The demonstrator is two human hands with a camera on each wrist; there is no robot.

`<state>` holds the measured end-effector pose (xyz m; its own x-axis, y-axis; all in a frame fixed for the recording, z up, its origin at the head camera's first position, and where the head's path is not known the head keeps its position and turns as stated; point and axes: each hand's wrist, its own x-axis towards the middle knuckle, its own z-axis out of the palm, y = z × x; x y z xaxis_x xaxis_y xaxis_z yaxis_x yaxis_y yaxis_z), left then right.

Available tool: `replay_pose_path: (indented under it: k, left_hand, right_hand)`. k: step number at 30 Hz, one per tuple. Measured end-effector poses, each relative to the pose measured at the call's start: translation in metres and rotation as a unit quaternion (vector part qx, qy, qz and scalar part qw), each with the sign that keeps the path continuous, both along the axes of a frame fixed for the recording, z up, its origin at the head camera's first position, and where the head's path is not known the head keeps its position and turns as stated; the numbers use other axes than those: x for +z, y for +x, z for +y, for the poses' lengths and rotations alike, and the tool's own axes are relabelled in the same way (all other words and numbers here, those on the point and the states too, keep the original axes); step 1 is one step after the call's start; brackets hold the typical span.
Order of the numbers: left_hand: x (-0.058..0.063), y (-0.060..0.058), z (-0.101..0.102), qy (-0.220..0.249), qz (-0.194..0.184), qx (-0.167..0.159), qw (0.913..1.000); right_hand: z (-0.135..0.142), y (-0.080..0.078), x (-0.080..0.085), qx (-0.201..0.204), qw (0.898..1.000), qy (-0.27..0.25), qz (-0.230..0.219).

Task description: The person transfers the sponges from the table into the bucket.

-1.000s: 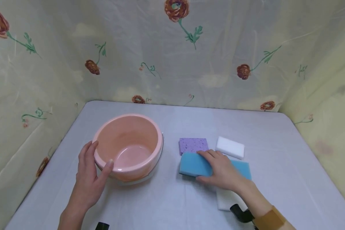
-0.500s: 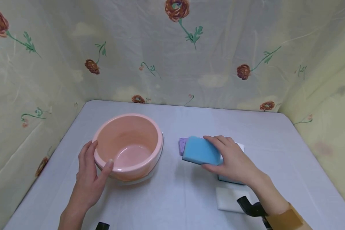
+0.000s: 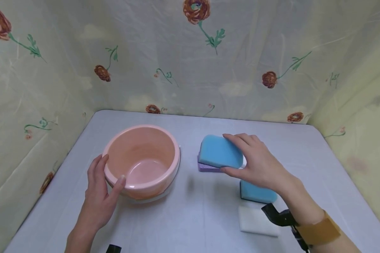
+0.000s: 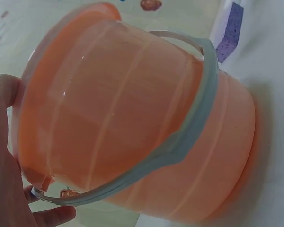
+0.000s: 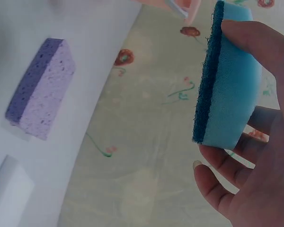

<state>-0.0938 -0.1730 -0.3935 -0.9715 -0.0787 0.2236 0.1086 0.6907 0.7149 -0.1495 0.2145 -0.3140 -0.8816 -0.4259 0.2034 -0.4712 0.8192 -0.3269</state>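
Observation:
My right hand (image 3: 256, 160) pinches a blue scrub sponge (image 3: 220, 151) between thumb and fingers, raised off the table. A dark scouring layer (image 5: 208, 75) covers one face of it in the right wrist view. Below it a purple sponge (image 3: 209, 168) lies partly hidden. My left hand (image 3: 98, 196) grips the rim of a pink bucket (image 3: 142, 191), which stands on the table at left. In the left wrist view the bucket's grey handle (image 4: 194, 127) hangs down along its side.
Nearer me lie a second blue scrub sponge (image 3: 258, 192) and a white sponge (image 3: 258, 220). Another white sponge (image 5: 12, 194) is mostly covered by my right hand in the head view. Flowered curtains (image 3: 234, 63) surround the white-covered table (image 3: 183, 228).
My right hand has lifted the blue scrub sponge off the table and moved it away from me, uncovering the second blue one. The left hand and bucket have stayed put.

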Motion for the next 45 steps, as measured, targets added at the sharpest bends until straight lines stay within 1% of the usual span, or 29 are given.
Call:
replay_pose_path:
  k: [3,9,16,19,24,27,33,37,40,45]
  left_hand:
    - [0.000,0.000,0.000,0.001,-0.002,0.000,1.0000]
    - [-0.001,0.001,-0.001,0.002,0.008,-0.005,1.0000]
    - [0.000,-0.001,0.000,-0.001,0.004,-0.008,1.0000]
    - [0.000,0.000,0.001,-0.002,0.000,-0.008,1.0000]
    - [0.002,0.000,0.001,-0.004,-0.014,-0.005,0.9999]
    - [0.004,0.000,0.002,-0.005,-0.028,-0.003,0.9996]
    - [0.007,0.000,0.002,-0.006,-0.056,-0.001,0.9984]
    - [0.008,-0.001,0.002,-0.010,-0.071,0.003,0.9974]
    - [0.008,-0.001,0.002,-0.012,-0.076,0.007,0.9970]
    - [0.008,-0.002,0.003,-0.010,-0.088,0.008,0.9961]
  right_hand:
    - [-0.007,-0.003,0.010,0.001,1.000,0.004,-0.001]
    - [-0.025,-0.012,0.029,0.012,1.000,0.005,0.007]
    - [-0.050,-0.025,0.044,0.032,0.999,-0.002,0.006]
    - [-0.063,-0.030,0.048,0.049,0.999,-0.002,0.008]
    - [-0.084,-0.040,0.049,0.087,0.996,0.011,0.029]
    - [-0.098,-0.046,0.051,0.102,0.994,0.023,0.032]
    - [-0.126,-0.052,0.054,0.112,0.992,0.052,0.012]
    - [-0.145,-0.056,0.053,0.123,0.990,0.072,0.000]
    - [-0.158,-0.058,0.049,0.130,0.988,0.084,-0.009]
    - [-0.171,-0.059,0.037,0.130,0.986,0.099,-0.030]
